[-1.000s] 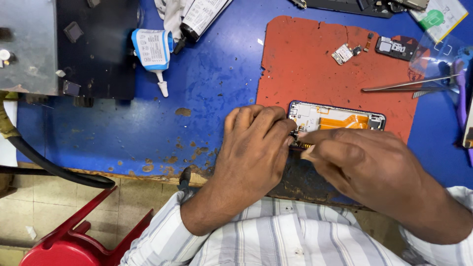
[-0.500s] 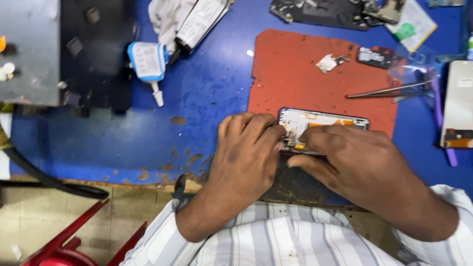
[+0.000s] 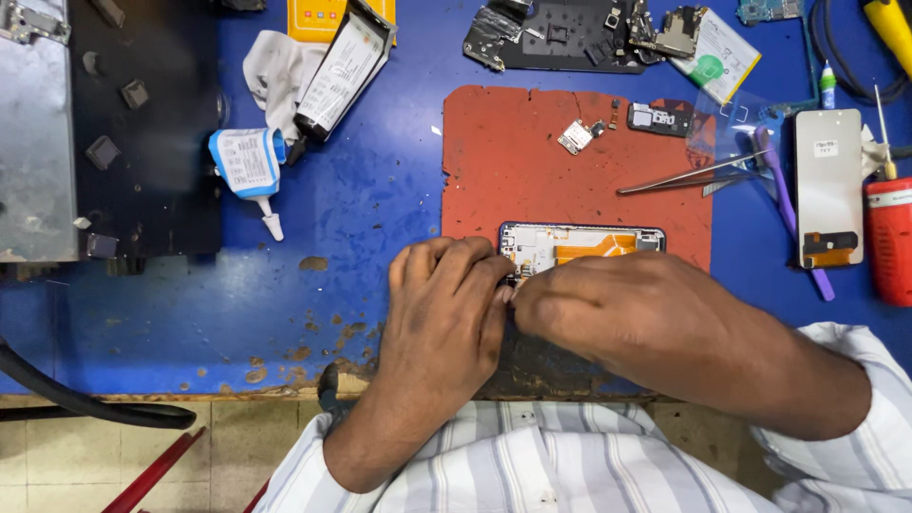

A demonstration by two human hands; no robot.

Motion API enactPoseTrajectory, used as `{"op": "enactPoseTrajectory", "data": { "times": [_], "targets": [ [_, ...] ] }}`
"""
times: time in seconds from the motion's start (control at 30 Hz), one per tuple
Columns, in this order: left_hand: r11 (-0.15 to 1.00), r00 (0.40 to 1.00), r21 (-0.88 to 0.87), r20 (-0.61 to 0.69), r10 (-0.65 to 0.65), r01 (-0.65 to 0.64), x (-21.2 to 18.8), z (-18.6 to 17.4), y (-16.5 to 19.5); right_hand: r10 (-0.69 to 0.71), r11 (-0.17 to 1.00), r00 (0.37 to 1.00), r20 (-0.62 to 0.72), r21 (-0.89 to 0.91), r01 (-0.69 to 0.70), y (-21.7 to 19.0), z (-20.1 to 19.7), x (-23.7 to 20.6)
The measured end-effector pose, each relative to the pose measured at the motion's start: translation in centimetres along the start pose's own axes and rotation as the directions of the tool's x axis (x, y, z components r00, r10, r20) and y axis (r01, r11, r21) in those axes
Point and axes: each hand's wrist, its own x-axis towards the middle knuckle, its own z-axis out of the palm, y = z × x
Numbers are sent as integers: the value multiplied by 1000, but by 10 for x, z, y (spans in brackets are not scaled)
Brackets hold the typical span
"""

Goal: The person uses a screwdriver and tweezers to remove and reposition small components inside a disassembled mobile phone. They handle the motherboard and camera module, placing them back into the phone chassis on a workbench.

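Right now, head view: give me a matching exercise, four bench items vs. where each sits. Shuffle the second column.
Items
1. opened phone
2. glue bottle
3. tweezers
4. red mat

Places
A. on the blue table, left of the mat, nozzle pointing toward the person
B. under the phone
C. at the mat's near edge, both hands on it
D. across the mat's right edge

Pairs: 1-C, 2-A, 3-D, 4-B

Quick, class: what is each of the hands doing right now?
Left hand: fingers curled, pressing on the opened phone frame with the orange ribbon cable.
Right hand: closed at the same frame edge; held item cannot be told.
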Motion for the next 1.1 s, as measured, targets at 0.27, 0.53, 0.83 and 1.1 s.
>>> {"op": "enactPoseTrajectory", "data": {
  "times": [0.27,0.53,0.83,1.1],
  "targets": [
    [1000,1000,-4,10,-15,15,1,0,-1,111,992,989,-101,-41,-116,-1,13,-5],
    [1000,1000,-11,13,-14,14,1,-1,0,155,985,975,-158,-56,-165,5,25,-8],
    [1000,1000,-17,18,-24,24,2,-2,0,310,944,948,-78,-89,-316,-8,17,4],
    [1000,1000,-15,7,-25,25,0,-1,-1,470,875,877,96,-181,-449,0,22,0]
  ]
}}
